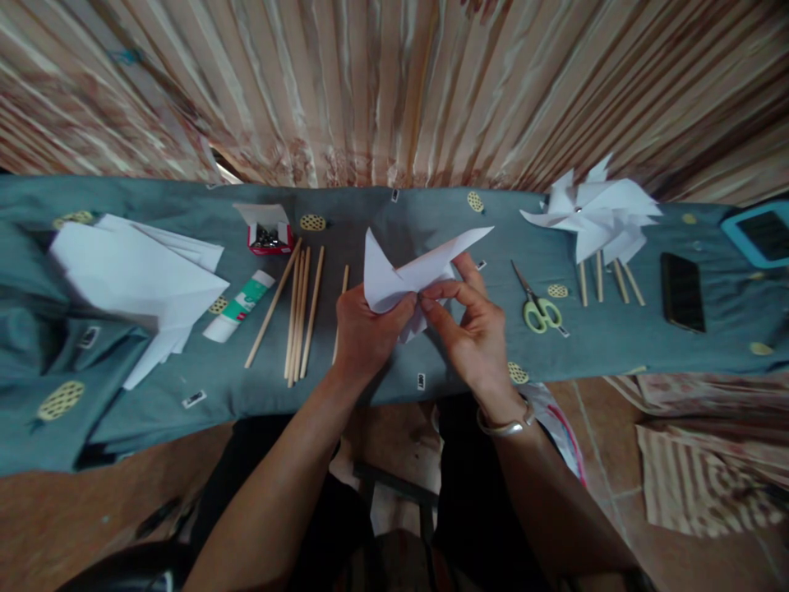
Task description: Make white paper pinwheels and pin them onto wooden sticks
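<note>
Pleated curtain [394, 90], top; cloth-covered counter [585, 345], mid-frame. Centre: fingers [447, 288] of our left hand [363, 329] and right hand [477, 333] pinch curved paper [425, 270].

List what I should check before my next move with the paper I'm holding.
1. Folded white paper in both hands: ok, left hand and right hand grip it.
2. A hand free: not ok, both are on the paper.
3. Paper's center secured: cannot tell, fingers cover much of it.
4. Small red box open: ok, shiny metal pieces show inside.
5. Wooden sticks evenly lined up: not ok, one slants and one lies apart near the left hand.
6. Scissors clear of the hands: ok, lying beyond the right hand.
</note>
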Motion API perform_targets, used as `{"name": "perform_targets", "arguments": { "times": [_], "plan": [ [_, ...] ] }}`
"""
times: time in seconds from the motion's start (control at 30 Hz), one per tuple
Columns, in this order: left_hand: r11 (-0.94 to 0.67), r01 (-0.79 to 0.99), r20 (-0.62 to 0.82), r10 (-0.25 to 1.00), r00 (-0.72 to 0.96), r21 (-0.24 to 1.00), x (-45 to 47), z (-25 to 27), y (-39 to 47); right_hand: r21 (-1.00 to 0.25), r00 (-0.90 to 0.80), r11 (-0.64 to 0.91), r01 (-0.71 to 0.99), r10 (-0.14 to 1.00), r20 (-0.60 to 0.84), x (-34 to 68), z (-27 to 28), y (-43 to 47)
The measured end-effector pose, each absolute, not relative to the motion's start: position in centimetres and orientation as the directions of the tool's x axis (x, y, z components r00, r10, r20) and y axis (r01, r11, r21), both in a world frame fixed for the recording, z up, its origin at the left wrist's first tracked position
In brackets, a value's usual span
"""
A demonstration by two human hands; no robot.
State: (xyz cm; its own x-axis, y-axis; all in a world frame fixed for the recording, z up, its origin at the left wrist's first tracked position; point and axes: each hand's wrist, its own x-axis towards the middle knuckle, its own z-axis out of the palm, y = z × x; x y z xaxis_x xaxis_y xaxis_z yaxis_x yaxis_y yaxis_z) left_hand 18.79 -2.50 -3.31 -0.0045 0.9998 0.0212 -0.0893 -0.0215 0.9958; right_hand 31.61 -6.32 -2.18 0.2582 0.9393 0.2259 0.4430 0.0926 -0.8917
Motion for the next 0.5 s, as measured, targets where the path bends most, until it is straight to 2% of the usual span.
{"name": "perform_targets", "arguments": {
  "times": [0.27, 0.5],
  "plan": [
    [-0.017, -0.06, 0.017, 1.0, 0.008, 0.998, 18.74, -3.16, -2.6, -0.895, 0.246, 0.116, 0.43, 0.939, 0.24, 31.79, -2.3, -6.28],
    [-0.071, -0.031, 0.072, 0.997, 0.028, 0.997, 18.69, -3.51, -2.62, -0.907, 0.268, 0.101, 0.408, 0.937, 0.224, 31.82, -2.59, -6.24]
  ]
}}
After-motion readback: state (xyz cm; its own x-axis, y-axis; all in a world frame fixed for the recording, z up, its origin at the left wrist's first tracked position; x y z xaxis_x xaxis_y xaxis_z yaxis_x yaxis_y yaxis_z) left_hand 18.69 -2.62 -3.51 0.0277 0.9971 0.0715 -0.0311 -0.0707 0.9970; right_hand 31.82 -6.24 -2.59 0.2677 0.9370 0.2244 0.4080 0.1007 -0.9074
